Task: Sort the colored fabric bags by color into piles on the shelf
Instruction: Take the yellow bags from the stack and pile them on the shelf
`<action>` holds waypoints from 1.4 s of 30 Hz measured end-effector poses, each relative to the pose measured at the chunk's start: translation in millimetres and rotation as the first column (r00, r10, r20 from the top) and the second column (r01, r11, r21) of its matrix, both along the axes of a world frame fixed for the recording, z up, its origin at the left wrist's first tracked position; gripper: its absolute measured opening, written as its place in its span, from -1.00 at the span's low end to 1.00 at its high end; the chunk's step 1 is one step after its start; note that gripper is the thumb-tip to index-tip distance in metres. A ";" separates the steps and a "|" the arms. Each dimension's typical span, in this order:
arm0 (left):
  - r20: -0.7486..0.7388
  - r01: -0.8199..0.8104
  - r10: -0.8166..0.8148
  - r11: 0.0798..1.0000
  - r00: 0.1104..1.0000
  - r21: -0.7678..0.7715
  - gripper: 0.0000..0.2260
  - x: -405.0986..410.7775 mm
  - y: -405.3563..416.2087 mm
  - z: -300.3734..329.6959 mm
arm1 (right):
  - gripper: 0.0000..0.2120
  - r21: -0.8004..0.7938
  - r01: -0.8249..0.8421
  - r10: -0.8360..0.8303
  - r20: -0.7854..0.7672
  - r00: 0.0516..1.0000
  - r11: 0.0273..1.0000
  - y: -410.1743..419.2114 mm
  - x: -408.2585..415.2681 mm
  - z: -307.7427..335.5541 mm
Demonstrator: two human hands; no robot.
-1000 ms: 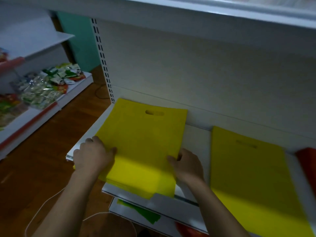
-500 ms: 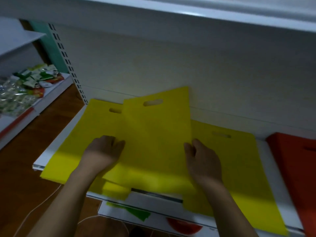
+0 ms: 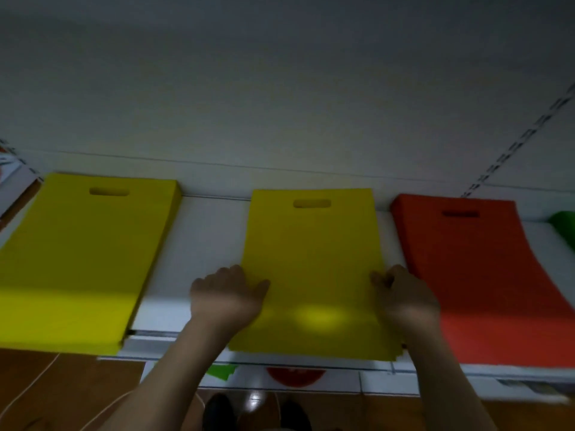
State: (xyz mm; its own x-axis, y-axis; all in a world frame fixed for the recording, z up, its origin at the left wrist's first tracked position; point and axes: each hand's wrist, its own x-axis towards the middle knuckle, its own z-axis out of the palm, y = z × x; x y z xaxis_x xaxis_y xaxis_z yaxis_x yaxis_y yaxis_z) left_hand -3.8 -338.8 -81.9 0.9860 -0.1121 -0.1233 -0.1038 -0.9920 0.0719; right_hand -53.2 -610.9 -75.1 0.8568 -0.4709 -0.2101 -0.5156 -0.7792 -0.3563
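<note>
Two piles of yellow fabric bags lie on the white shelf. The thicker yellow pile is at the left. The middle yellow pile is between my hands. My left hand grips its left edge, thumb on top. My right hand grips its right edge with curled fingers. A red-orange pile lies just right of my right hand. The corner of a green bag shows at the far right. All piles hang over the shelf's front edge.
A lower shelf below holds a green bag and a red one, mostly hidden. The white back panel rises behind the piles. Brown wooden floor and a thin white cable lie at the lower left.
Both hands have carried the yellow bags rightward from the left pile and laid them squarely on the middle yellow pile. The view has swung right, bringing the red-orange pile and green bag into sight.
</note>
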 end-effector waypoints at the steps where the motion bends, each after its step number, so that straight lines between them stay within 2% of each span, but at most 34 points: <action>1: -0.018 -0.055 0.055 0.998 0.998 0.011 -0.42 -2.8 -3.2 -2.8 | -0.70 0.029 0.016 -0.016 0.002 1.000 0.999 -2.7 -1.0 -1.0; 3: -0.021 -0.130 0.130 0.991 0.991 0.037 -0.43 -7.2 -8.2 -4.7 | -0.64 0.061 0.017 -0.017 0.004 1.000 0.998 -3.9 -0.4 -1.5; 5: 0.072 -0.170 0.166 0.984 0.984 0.054 -0.49 -10.1 -10.5 -6.6 | -0.62 0.027 -0.050 0.051 -0.019 0.999 0.998 -1.3 1.0 -1.3; 7: 0.128 -0.175 0.173 0.984 0.977 0.007 -0.55 -10.4 -11.9 -7.7 | -0.62 -0.008 -0.107 0.106 -0.036 0.994 0.994 3.7 1.5 -1.3; 10: -0.002 -0.171 0.171 0.985 0.985 0.005 -0.59 -9.1 -13.2 -7.7 | -0.58 -0.044 -0.142 0.140 -0.047 0.989 0.989 6.6 3.4 -2.2; 15: 0.055 -0.139 0.138 0.990 0.989 0.005 -0.51 -4.9 -6.9 0.5 | -0.49 -0.121 -0.151 0.140 -0.089 0.986 0.981 10.5 11.9 5.4; 17: 0.136 -0.095 0.106 0.991 0.985 -0.091 -0.54 -2.5 0.6 0.7 | -0.41 -0.190 -0.143 0.133 -0.063 0.989 0.971 22.2 17.3 12.1; 19: 0.244 -0.050 0.078 0.992 0.967 -0.119 -0.55 -4.3 15.9 -1.6 | -0.38 -0.227 -0.160 0.171 0.027 0.985 0.961 44.0 25.0 18.8; 20: 0.301 -0.054 0.090 0.991 0.949 -0.125 -0.56 -4.1 28.0 -2.9 | -0.39 -0.215 -0.185 0.206 0.077 0.976 0.959 58.9 29.6 21.5; 22: 0.309 -0.082 0.120 0.988 0.943 -0.133 -0.58 -2.8 54.7 -1.0 | -0.45 -0.168 -0.281 0.305 0.140 0.942 0.945 95.1 38.8 24.7; 25: 0.247 -0.152 0.189 0.975 0.950 -0.163 -0.59 0.0 101.0 11.9 | -0.54 -0.074 -0.429 0.435 0.175 0.883 0.901 157.7 51.2 23.7; 27: 0.188 -0.246 0.282 0.950 0.941 -0.195 -0.61 -1.4 132.0 24.6 | -0.58 -0.009 -0.506 0.500 0.180 0.847 0.862 198.9 60.1 22.1; 30: 0.178 -0.365 0.392 0.916 0.902 -0.166 -0.67 1.1 183.4 31.6 | -0.59 0.069 -0.582 0.573 0.120 0.811 0.810 253.8 74.5 20.9; 35: 0.135 -0.482 0.498 0.866 0.857 -0.130 -0.63 6.6 264.0 25.5 | -0.44 0.024 -0.586 0.587 -0.010 0.810 0.810 315.3 95.2 7.9; 37: 0.125 -0.506 0.520 0.853 0.845 -0.129 -0.62 7.9 286.4 22.0 | -0.42 0.069 -0.571 0.575 -0.043 0.817 0.818 328.1 99.7 2.1; 40: 0.134 -0.490 0.499 0.867 0.856 -0.093 -0.60 10.6 305.4 17.0 | -0.55 0.167 -0.539 0.550 -0.025 0.835 0.826 330.3 101.1 -2.6; 42: 0.127 -0.483 0.481 0.876 0.867 -0.020 -0.56 13.5 311.3 14.1 | -0.57 0.237 -0.501 0.507 0.039 0.861 0.832 324.2 99.5 -4.9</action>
